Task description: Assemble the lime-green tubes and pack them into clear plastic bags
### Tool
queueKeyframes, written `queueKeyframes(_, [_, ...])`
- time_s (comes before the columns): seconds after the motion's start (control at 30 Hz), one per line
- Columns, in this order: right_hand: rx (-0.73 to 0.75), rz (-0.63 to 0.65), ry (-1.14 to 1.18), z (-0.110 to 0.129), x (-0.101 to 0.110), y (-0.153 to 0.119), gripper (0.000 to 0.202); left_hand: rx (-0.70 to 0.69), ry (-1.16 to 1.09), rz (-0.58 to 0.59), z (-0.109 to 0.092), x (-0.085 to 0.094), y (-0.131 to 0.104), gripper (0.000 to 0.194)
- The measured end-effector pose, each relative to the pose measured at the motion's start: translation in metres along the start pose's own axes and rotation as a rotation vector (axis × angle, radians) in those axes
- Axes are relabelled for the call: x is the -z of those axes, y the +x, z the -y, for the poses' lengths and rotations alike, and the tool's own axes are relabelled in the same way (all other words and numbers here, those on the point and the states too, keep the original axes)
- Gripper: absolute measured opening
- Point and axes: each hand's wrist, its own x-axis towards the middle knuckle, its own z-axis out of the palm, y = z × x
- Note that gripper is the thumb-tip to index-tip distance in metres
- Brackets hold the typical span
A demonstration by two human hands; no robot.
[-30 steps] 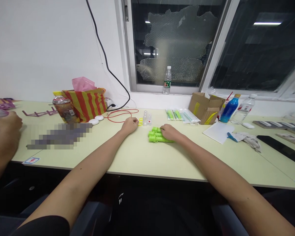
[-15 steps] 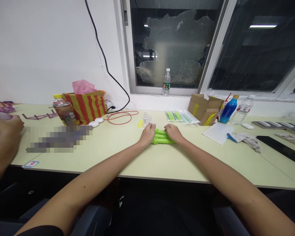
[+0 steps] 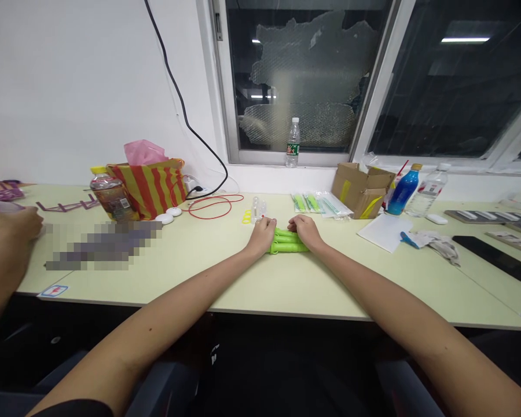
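Observation:
Several lime-green plastic tubes [image 3: 289,247] lie side by side as a bundle on the table in front of me, with a small ring shape showing at their left end. My left hand [image 3: 261,234] is closed around the left end of the bundle. At its right end, my right hand [image 3: 306,231] curls its fingers over the tubes. The palms and the tube ends under them are hidden. Just beyond my left hand are yellow rings [image 3: 246,216] and small clear plastic pieces [image 3: 256,208]. Farther back lie clear packets [image 3: 307,202] with green pieces inside.
A cardboard box [image 3: 360,190], a blue bottle [image 3: 403,190] and a clear bottle [image 3: 429,191] stand back right. White paper [image 3: 378,233] and a glove [image 3: 436,243] lie nearer. Left are a striped bag [image 3: 150,188], a red cord [image 3: 208,207] and another person's hand [image 3: 13,226].
The view has shifted very slightly. Both my hands stay on the green tubes, with only a small shift of the right hand's fingers.

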Motion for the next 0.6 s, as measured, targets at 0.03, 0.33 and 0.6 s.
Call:
queueKeyframes(0.03, [0.001, 0.001, -0.011, 0.001, 0.0, 0.0, 0.023, 0.001, 0.001, 0.003, 0.001, 0.0, 0.001, 0.031])
queueKeyframes(0.33, [0.205, 0.055, -0.374, 0.005, 0.011, -0.001, 0.028, 0.018, -0.068, 0.096, 0.008, 0.001, 0.006, 0.047])
queueKeyframes(0.6, [0.241, 0.151, -0.44, 0.004, 0.01, -0.002, 0.029, 0.024, -0.058, 0.146, 0.004, 0.002, 0.004, 0.051])
